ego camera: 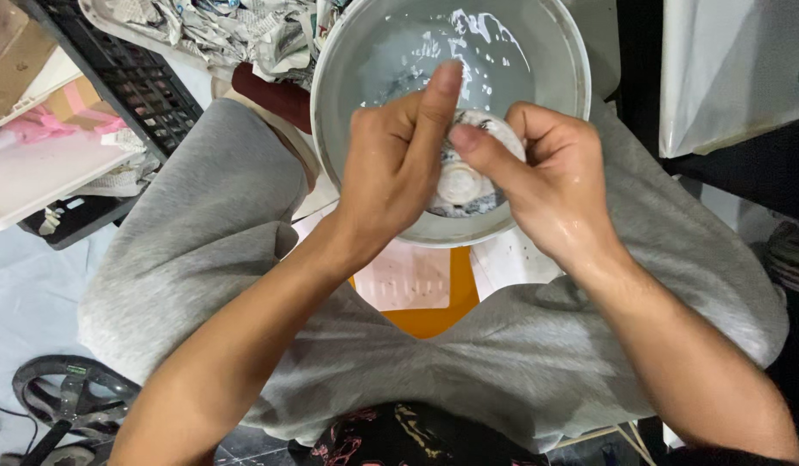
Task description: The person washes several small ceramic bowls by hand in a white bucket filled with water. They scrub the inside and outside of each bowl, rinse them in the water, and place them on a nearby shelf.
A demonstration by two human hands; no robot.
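Small white ceramic cup point(467, 177), dark pattern, upturned foot showing: held over the near rim of a round white basin point(555, 52) of water, between the person's grey-clad knees. Left hand point(399, 164): fingers clenched on the cup, thumb raised over it; right hand point(550, 177), wet: fingers grasping its right side. Crumpled newspaper point(235, 30) in a tray beyond the basin; black crate point(136, 82) at left.

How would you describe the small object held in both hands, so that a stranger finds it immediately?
Look at the big round white basin of water between the person's knees. Over its near rim, the left hand and right hand hold a small white cup upside down, with dark patterns and a round foot. It is the only dish there.
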